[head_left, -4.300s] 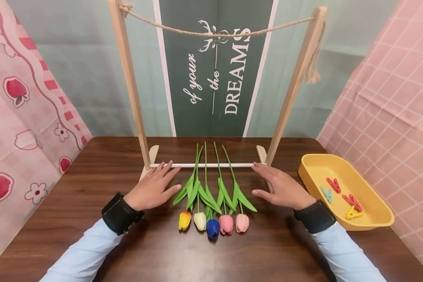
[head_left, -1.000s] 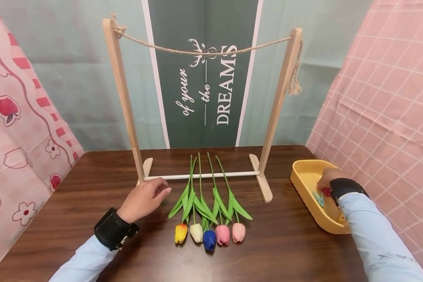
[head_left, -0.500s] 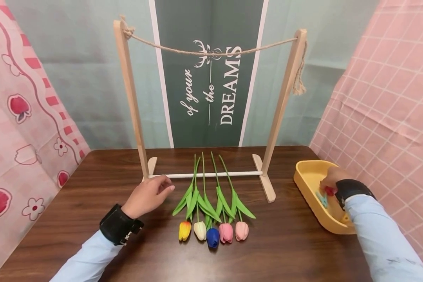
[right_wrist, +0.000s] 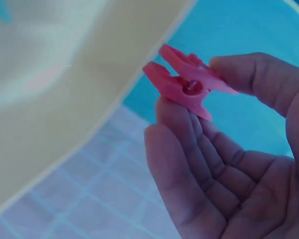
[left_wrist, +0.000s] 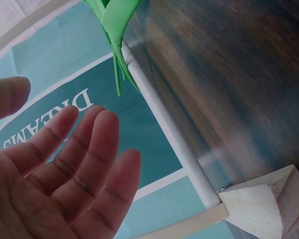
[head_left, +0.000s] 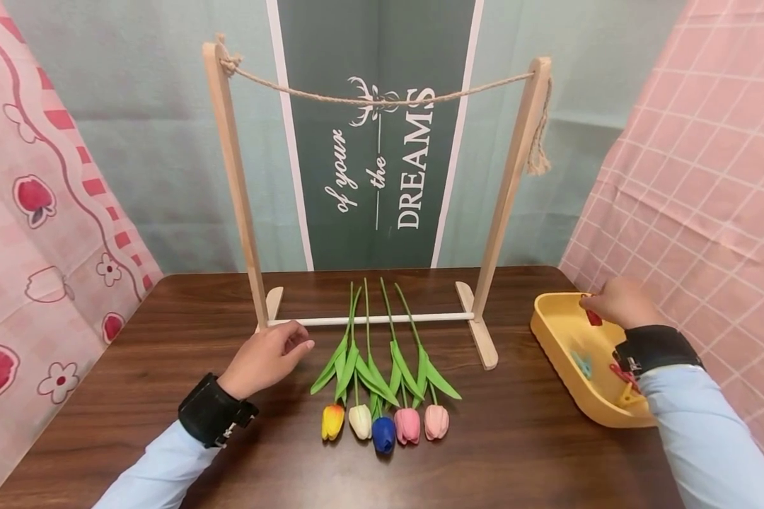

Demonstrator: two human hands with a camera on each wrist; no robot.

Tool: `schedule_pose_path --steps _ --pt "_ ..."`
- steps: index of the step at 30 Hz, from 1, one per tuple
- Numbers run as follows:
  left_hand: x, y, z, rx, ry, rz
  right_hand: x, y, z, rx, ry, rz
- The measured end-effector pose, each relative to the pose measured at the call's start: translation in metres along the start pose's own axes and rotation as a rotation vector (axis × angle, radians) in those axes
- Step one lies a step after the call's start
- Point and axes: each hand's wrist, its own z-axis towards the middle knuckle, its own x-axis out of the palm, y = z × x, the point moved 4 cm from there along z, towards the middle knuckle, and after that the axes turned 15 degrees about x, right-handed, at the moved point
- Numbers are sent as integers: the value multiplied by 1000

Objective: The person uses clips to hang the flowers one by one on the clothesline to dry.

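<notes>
1. Upright pale-wood frame strung with twine (head_left: 508,191): position unchanged.
2. Shallow yellow plastic tray (head_left: 559,314): one red clip fewer lies on its floor.
3. Left hand (head_left: 269,357): relaxed, holding nothing, near the frame.
4. Right hand (head_left: 627,302): has risen; thumb and fingertips pinch the clip.
5. Small red plastic spring clip (right_wrist: 182,82): lifted off the tray floor, near the far rim; pick-up judged complete.
</notes>
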Motion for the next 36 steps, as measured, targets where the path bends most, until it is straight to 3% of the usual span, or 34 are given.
schedule_pose_path --steps 6,11,21,36 --pt "0 2 0 -11 3 -6 -18 32 -22 -13 -179 53" --pt "0 2 2 -7 10 6 -23 60 -39 -16 -221 102" --pt "1 3 1 -17 12 0 -8 113 -60 -150 -363 138" --pt "3 5 -1 -45 11 0 33 157 -73 -235 -362 287"
